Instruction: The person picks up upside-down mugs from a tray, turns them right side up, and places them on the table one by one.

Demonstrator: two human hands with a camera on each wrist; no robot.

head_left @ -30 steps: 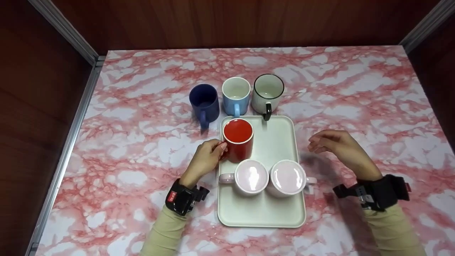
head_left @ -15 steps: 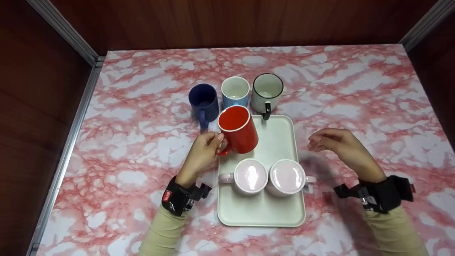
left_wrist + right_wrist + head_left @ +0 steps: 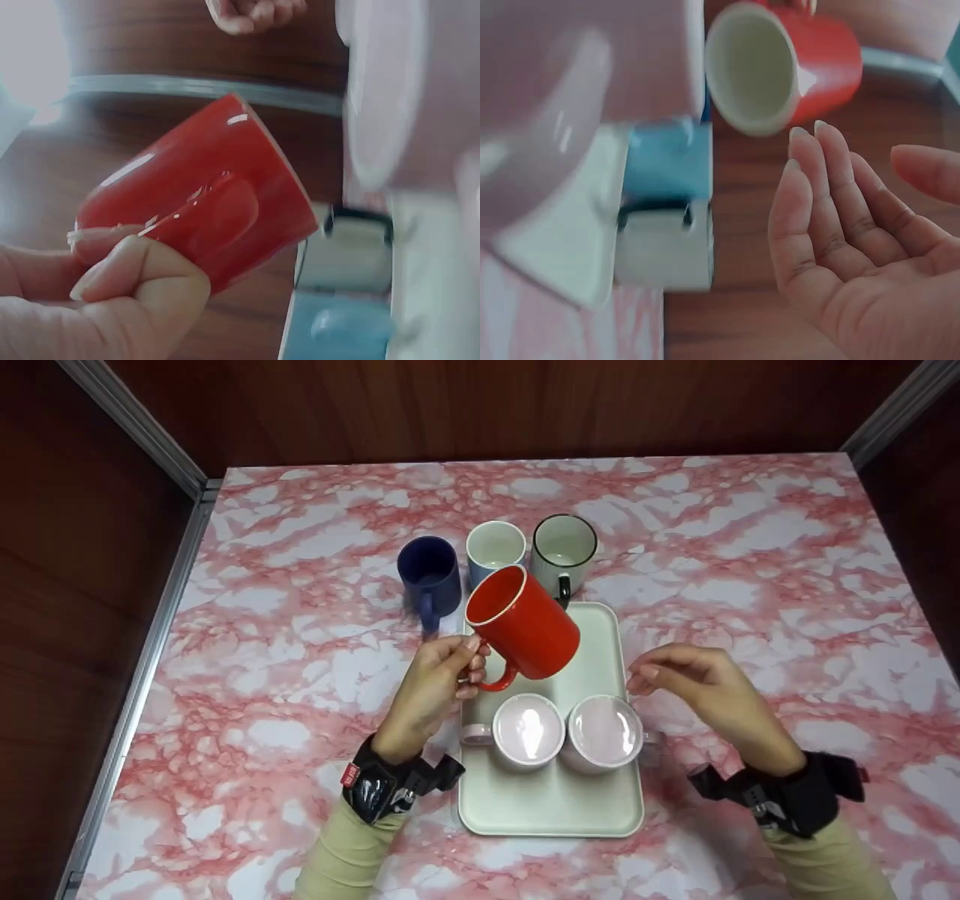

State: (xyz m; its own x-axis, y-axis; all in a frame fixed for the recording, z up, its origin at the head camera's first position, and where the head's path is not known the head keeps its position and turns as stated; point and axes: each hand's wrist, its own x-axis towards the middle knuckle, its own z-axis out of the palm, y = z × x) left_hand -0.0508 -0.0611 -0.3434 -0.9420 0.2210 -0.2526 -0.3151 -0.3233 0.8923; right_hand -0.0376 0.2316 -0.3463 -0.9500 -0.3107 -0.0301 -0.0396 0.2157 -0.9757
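Observation:
By its handle, my left hand (image 3: 427,690) grips a red mug (image 3: 534,631) in the air above the tray's far half. The mug leans, its white rim facing up and left and its base toward the right. In the left wrist view the thumb and fingers (image 3: 146,281) pinch the handle. My right hand (image 3: 709,701) hovers near the tray's right edge with loosely bent fingers, holding nothing. The right wrist view shows the mug's pale underside (image 3: 754,71) just beyond these fingertips. Two pale pink mugs, one left (image 3: 529,731) and one right (image 3: 604,731), stand on the cream tray (image 3: 551,814).
Behind the tray stand a dark blue mug (image 3: 439,594), a light blue mug (image 3: 667,161) partly covered by the red one in the head view, and a white mug (image 3: 564,544) with black rim and handle. The marbled table (image 3: 757,547) ends at dark wood panels (image 3: 480,409).
The red mug has been lifted off the tray by my left hand, moved rightward and tipped over to the left. My right hand has come slightly closer to the tray.

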